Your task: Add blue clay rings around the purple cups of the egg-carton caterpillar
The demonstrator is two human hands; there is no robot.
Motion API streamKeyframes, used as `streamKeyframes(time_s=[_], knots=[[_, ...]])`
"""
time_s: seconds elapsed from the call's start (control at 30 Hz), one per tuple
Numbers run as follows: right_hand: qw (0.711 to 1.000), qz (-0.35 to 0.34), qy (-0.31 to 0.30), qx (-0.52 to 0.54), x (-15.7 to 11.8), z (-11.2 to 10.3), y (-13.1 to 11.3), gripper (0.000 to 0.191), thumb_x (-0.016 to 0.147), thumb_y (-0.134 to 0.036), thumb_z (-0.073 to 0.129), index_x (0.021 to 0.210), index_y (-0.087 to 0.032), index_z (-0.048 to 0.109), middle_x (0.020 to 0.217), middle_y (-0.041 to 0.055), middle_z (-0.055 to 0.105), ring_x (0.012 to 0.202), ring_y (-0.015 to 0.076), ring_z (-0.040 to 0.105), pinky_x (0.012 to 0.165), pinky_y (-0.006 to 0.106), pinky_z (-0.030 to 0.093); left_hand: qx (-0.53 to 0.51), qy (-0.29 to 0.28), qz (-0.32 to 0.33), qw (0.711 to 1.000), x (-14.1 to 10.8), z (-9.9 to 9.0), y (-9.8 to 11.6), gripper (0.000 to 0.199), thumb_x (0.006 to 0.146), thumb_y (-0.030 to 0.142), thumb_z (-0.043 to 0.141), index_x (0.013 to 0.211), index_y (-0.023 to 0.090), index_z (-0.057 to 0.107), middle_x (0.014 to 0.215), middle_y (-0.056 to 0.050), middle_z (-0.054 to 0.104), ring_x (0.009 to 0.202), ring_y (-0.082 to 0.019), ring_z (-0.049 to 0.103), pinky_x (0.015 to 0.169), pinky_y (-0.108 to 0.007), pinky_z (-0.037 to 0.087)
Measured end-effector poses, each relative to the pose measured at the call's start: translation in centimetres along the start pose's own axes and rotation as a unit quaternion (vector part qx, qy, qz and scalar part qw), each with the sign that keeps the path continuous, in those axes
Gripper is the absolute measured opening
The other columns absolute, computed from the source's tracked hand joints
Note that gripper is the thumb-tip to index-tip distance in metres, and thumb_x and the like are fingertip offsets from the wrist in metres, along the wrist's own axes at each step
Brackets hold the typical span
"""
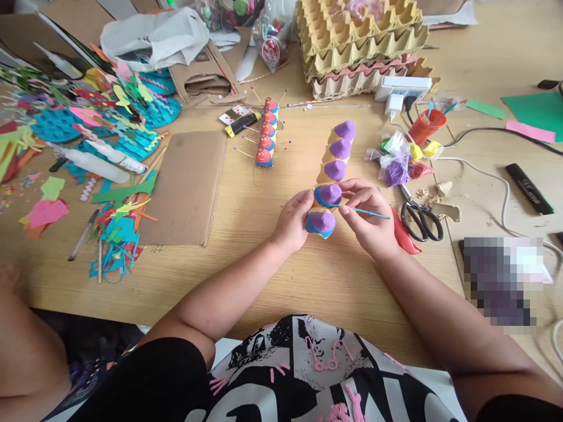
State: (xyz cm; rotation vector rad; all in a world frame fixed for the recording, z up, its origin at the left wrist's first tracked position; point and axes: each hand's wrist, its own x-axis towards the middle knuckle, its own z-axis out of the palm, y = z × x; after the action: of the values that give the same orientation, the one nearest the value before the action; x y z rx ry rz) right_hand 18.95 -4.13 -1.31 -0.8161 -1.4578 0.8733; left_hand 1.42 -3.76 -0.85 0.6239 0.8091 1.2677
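A strip of egg carton [335, 170] with several humps lies before me, its tops coated purple. Blue covers the lower sides of the two nearest humps. My left hand [292, 220] grips the strip's left edge near those humps, thumb on top. In my right hand [368, 220] a thin blue stick [372, 213] is pinched, its tip by the second hump from the front; whether it is a brush I cannot tell. Farther back stands a finished-looking caterpillar [264, 155] of red and blue humps, with pins stuck out at its sides.
Cut paper, glue bottles [94, 164] and a cardboard sheet [185, 187] lie left. Egg trays [356, 50] are stacked behind. To the right are an orange cup [426, 127], bagged clay [397, 171], black scissors [420, 220], cables and a marker [529, 189]. Another person's arm [26, 346] shows at left.
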Motion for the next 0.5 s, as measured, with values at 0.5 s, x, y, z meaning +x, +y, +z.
streamKeyframes(time_s=[0.5], knots=[[0.993,-0.079,-0.008,-0.082,-0.03,-0.06,-0.30,0.016,0.097,-0.038,0.087,0.094,-0.031,0.073,0.132,0.0055,0.082,0.126,0.0278,0.078,0.109,0.055,0.067,-0.071,-0.026,-0.083,0.994,-0.47,0.55,-0.03,0.029,0.113,0.037,0.064,0.097,0.022,0.082,0.099,-0.003,0.082,0.091,-0.014,0.074,0.083,-0.026,0.058]])
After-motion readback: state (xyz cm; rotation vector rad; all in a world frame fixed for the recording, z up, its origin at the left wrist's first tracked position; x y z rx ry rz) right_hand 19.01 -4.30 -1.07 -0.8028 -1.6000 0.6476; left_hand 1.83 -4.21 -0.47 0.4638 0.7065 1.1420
